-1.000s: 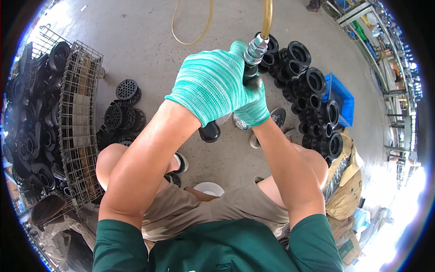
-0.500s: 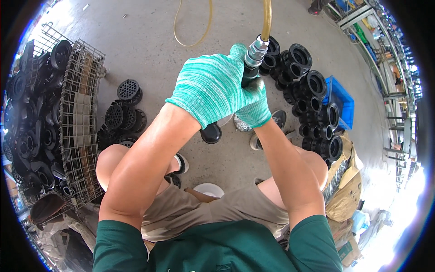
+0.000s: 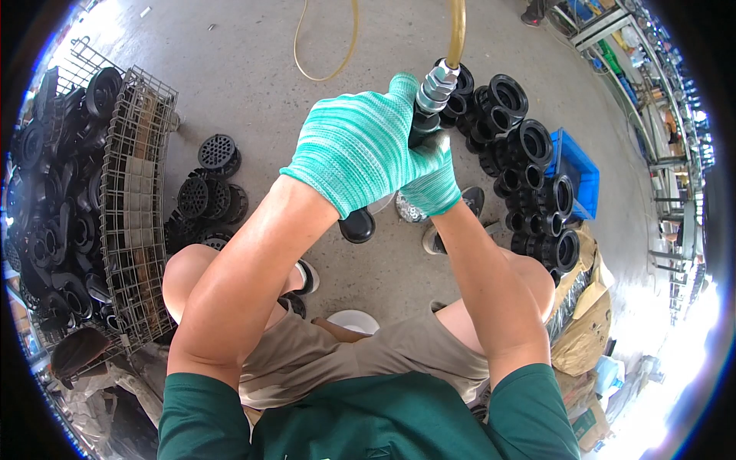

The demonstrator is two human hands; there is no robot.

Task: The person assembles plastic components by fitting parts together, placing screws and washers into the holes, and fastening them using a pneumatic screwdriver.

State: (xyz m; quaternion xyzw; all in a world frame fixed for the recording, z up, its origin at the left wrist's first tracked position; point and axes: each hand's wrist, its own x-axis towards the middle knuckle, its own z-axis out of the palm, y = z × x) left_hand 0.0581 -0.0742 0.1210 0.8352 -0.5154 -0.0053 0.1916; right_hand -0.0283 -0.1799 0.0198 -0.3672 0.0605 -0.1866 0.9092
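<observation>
both gloved hands, left hand (image 3: 356, 153) over right hand (image 3: 431, 184), clasp an air tool (image 3: 429, 103) near a blue crate (image 3: 573, 165).

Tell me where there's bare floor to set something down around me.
Bare concrete floor lies ahead, between the wire basket and the yellow hose. A smaller patch sits between the knees, below the black cap. Crowded: black fittings and blue crate at right, round grates at left.

Both hands wear knitted cloth gloves (image 3: 360, 157), green-and-white, matt and ribbed. The coupling (image 3: 435, 84) at upper centre is bright, glossy metal — its hose (image 3: 457, 31) translucent yellowish plastic. Fittings (image 3: 529, 142) at right: black plastic, faintly shiny. Floor (image 3: 245, 69) — rough concrete.
</observation>
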